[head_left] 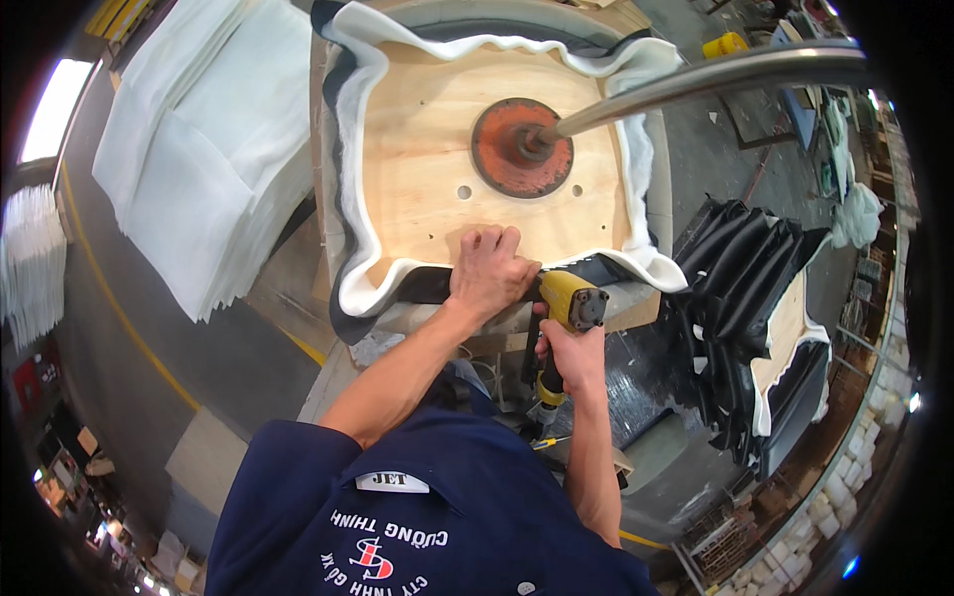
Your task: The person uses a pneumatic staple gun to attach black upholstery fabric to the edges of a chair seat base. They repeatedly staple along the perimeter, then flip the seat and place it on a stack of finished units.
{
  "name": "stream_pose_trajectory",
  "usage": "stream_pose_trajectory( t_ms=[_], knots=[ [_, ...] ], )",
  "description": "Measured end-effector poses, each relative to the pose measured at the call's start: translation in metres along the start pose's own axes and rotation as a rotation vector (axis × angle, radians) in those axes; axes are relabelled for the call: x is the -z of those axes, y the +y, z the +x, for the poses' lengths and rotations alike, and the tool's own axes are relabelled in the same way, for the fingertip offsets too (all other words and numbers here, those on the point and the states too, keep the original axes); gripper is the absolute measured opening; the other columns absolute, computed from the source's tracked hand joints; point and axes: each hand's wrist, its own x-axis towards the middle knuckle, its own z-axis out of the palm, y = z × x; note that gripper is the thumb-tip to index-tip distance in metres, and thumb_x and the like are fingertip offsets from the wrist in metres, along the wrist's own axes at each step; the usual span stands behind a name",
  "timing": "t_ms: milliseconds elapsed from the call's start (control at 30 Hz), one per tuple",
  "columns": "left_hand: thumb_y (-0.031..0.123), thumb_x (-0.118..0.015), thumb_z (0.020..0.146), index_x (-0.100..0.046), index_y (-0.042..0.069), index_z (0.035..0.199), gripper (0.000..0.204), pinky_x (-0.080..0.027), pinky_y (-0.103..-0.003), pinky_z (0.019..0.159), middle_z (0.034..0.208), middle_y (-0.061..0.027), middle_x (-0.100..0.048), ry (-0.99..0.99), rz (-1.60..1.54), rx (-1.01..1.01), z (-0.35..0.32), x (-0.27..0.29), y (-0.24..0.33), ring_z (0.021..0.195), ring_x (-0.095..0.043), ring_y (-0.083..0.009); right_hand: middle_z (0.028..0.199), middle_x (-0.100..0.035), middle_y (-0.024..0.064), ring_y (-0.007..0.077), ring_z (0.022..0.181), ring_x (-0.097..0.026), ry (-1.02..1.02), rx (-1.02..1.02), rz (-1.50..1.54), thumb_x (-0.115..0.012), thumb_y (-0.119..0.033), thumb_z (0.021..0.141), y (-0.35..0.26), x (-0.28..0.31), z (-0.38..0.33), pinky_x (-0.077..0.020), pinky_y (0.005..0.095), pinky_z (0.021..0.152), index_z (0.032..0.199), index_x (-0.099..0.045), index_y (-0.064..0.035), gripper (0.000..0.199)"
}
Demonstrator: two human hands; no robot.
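Note:
A pale plywood seat board [417, 129] lies face down, ringed by white padding [363, 119] and a black cover [425, 286]. On the board's near edge, my left hand [489, 270] is closed, its curled fingers pulling the cover's edge inward over the wood. My right hand [576, 356] grips a yellow pneumatic staple gun [568, 298] just to the right. The gun's nose is beside my left fingers at the cover's folded edge; whether it touches is hidden. A worn red round press plate [497, 159] bears on the board's middle.
A metal arm [715, 79] runs from the press plate to the upper right. Stacked white padding sheets [209, 149] stand at the left. Black covers [735, 298] lie piled at the right, near another padded board [785, 338]. A yellow-handled tool [550, 443] lies below the gun.

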Motion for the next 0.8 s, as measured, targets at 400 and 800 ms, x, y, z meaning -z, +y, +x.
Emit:
stream_pose_trajectory(
  t_ms=[400, 800],
  knots=[
    [0.045, -0.068, 0.089, -0.074, 0.011, 0.081, 0.036, -0.037, -0.047, 0.09, 0.102, -0.0094, -0.057, -0.117, -0.052, -0.129, 0.004, 0.007, -0.001, 0.106, -0.049, -0.0302, 0.097, -0.074, 0.0093, 0.0129, 0.057, -0.063, 0.026, 0.049, 0.05, -0.064, -0.001, 0.085, 0.035, 0.02, -0.011, -0.0535, 0.0297, 0.052, 0.113, -0.068, 0.0038, 0.028],
    [0.047, -0.075, 0.082, -0.074, 0.011, 0.066, 0.039, -0.036, -0.046, 0.092, 0.105, -0.0071, -0.058, -0.065, 0.021, -0.236, -0.004, 0.017, -0.015, 0.106, -0.049, -0.0289, 0.106, -0.075, 0.0095, 0.0128, 0.059, -0.063, -0.029, 0.065, 0.124, -0.066, 0.0, 0.084, 0.027, 0.023, -0.008, -0.0531, 0.03, 0.053, 0.12, -0.065, 0.0042, 0.036]
  ],
)
